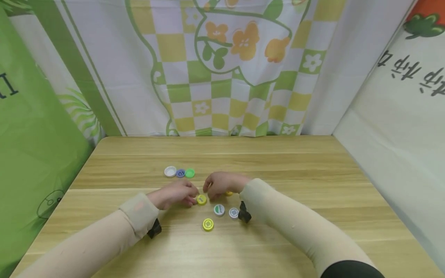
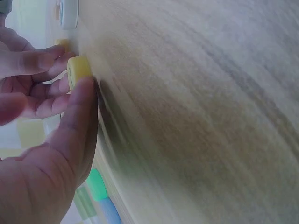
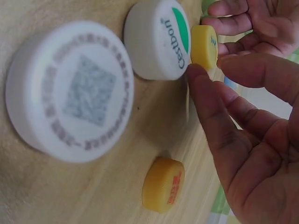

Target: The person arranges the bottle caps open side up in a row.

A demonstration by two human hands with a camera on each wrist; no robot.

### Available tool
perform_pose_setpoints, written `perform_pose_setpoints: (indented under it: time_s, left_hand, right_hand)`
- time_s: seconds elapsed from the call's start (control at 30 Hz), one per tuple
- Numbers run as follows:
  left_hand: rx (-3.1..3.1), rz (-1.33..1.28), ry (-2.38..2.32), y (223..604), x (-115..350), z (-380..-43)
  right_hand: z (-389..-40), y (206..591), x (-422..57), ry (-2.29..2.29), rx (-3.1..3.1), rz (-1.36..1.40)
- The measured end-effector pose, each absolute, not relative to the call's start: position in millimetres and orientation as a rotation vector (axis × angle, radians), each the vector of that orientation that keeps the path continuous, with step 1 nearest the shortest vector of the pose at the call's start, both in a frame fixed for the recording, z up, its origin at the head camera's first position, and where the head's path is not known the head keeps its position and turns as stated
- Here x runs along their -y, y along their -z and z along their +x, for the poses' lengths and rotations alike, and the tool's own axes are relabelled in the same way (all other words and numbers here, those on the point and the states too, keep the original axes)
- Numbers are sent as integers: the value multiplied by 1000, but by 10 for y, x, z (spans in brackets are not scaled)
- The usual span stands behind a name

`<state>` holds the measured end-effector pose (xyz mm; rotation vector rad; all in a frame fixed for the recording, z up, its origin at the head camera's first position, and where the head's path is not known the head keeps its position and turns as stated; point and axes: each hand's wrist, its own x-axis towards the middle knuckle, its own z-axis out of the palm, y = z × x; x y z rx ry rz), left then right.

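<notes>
A yellow bottle cap [image 1: 201, 199] lies flat on the wooden table between the two hands. My left hand [image 1: 178, 193] reaches it from the left, a fingertip [image 2: 83, 88] against its edge. On the other side my right hand [image 1: 222, 183] hovers close by, fingers bent loosely with nothing between them. In the right wrist view its fingertips are right by the yellow cap [image 3: 204, 46] and a white cap with a green mark [image 3: 159, 39]. An orange cap [image 3: 163, 184] with red print sits under the right wrist, partly hidden in the head view.
Behind the left hand, a white cap [image 1: 170, 172], a blue cap [image 1: 180, 173] and a green cap [image 1: 189, 173] form a row, hollow sides up. Nearer are a white cap with a printed square [image 1: 233, 213] and another yellow cap [image 1: 208, 224]. Patterned curtains border the table [image 1: 295, 166].
</notes>
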<state>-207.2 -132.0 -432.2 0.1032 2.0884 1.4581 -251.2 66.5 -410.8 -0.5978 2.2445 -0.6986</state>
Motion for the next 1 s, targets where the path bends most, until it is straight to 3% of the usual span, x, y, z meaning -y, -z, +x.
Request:
perform_pose_setpoints:
  time_s: [1.0]
  left_hand:
    - [-1992,45,-1648,4287,1288,-2138]
  right_hand:
    - [-2549,4207,-625,954,-2275,-529]
